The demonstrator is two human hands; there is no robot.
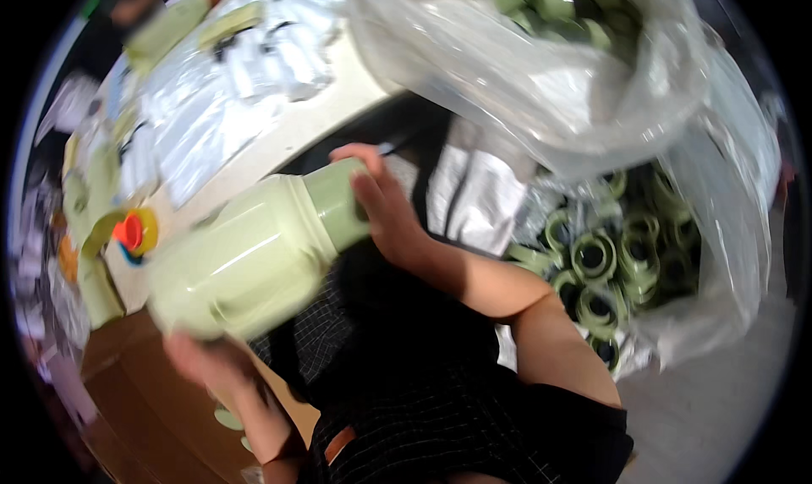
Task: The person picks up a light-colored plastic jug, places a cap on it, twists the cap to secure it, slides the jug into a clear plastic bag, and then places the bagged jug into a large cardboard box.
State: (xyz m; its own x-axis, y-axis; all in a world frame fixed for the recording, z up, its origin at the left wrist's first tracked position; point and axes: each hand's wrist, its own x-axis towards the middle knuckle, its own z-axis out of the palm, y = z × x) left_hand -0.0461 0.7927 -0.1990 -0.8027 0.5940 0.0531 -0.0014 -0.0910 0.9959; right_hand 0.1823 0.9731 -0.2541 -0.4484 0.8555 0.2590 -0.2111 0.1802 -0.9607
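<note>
A large pale green vacuum flask point(245, 255) lies tilted across the front of my body, its darker green cap point(337, 198) toward the upper right. My right hand point(385, 203) is closed round the cap end, with fingers over the top of it. At the opposite, lower-left end, my left hand point(203, 361) holds the flask's base. That hand is blurred by motion, and its fingers are partly hidden behind the flask.
A pale table point(338, 103) bears clear plastic-wrapped parts point(203, 124) and an orange funnel-like piece point(128, 230). Large plastic bags hold green caps point(554, 3) and green ring-shaped parts point(594, 257) at right. A cardboard box point(144, 391) is at lower left. Someone's hand point(135, 6) is at the far left.
</note>
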